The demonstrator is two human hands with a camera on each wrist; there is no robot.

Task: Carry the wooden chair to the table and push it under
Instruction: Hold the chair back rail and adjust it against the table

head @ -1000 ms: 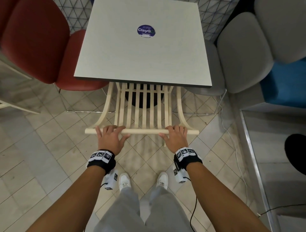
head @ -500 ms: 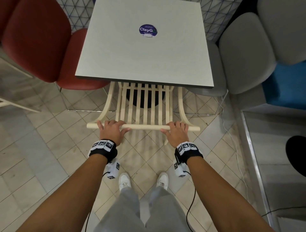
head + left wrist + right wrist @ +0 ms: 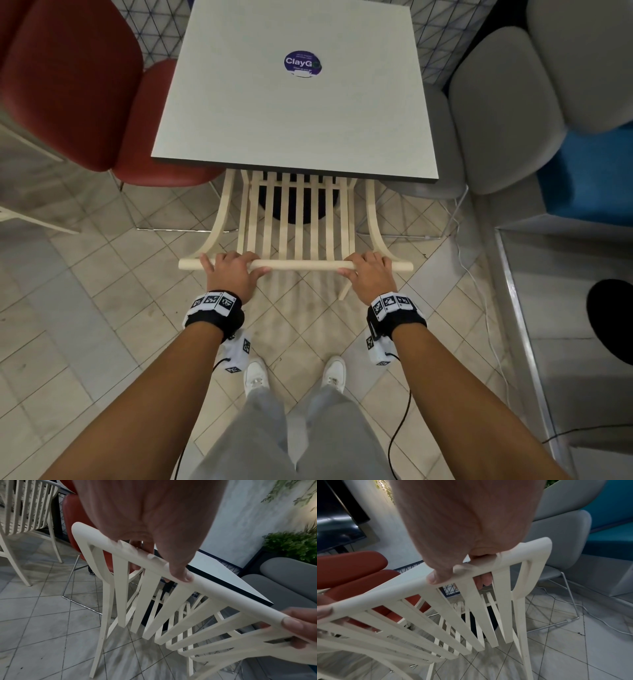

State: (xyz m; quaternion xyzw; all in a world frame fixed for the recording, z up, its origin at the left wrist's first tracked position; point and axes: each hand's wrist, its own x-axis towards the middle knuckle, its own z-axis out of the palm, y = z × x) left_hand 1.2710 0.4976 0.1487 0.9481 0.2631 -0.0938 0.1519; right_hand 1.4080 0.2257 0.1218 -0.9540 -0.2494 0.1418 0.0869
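A cream slatted wooden chair [image 3: 298,219] stands with its seat hidden under the near edge of the square pale grey table [image 3: 298,113]. Only its backrest and top rail [image 3: 301,264] show in the head view. My left hand [image 3: 230,270] grips the rail near its left end, fingers over the top and thumb along the near side. My right hand [image 3: 367,273] grips the same rail near its right end. The left wrist view has the left hand [image 3: 154,555] wrapped round the rail [image 3: 214,592]. The right hand [image 3: 462,569] wraps the rail [image 3: 393,595] in the right wrist view.
A red padded chair [image 3: 78,96] stands at the table's left side and a grey one [image 3: 503,113] at its right, beside a blue seat [image 3: 589,174]. A white cable [image 3: 479,301] lies on the tiled floor at right. The table's dark pedestal [image 3: 301,205] shows behind the slats.
The chair has slid forward, further under the table, with both hands still holding the top rail; less of the backrest slats shows below the table edge.
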